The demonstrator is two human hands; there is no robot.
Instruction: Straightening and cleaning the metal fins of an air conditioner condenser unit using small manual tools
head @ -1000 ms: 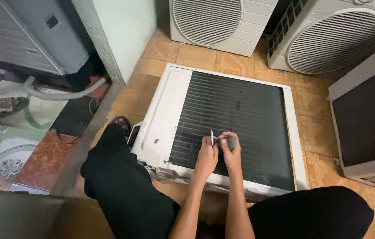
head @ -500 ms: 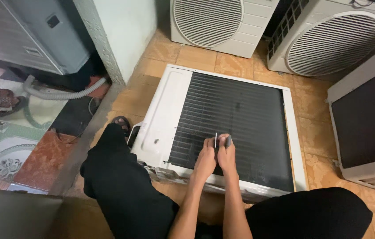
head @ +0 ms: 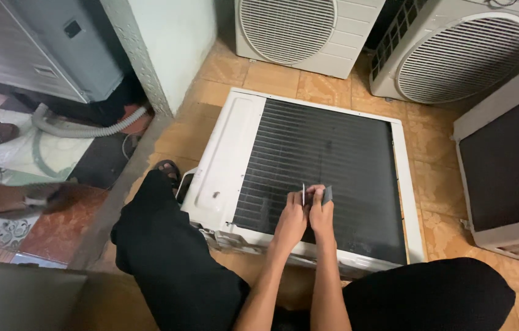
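Both hands down on the black fin coil (head: 327, 153) of the white AC unit (head: 225, 159) lying flat on the tile floor (head: 173, 138). Left hand (head: 291, 219) pinched shut on a thin white strip (head: 303, 194), held upright. Right hand (head: 320, 211) closed round a small grey comb-like tool (head: 327, 195), touching fins near the front edge. 2 more fan units (head: 455, 55) at back.

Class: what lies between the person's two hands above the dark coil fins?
Head view: a thin pale strip held upright between the left hand and right hand.

Bare forearms, black trousers (head: 173, 270), a dark sandal (head: 169, 168).
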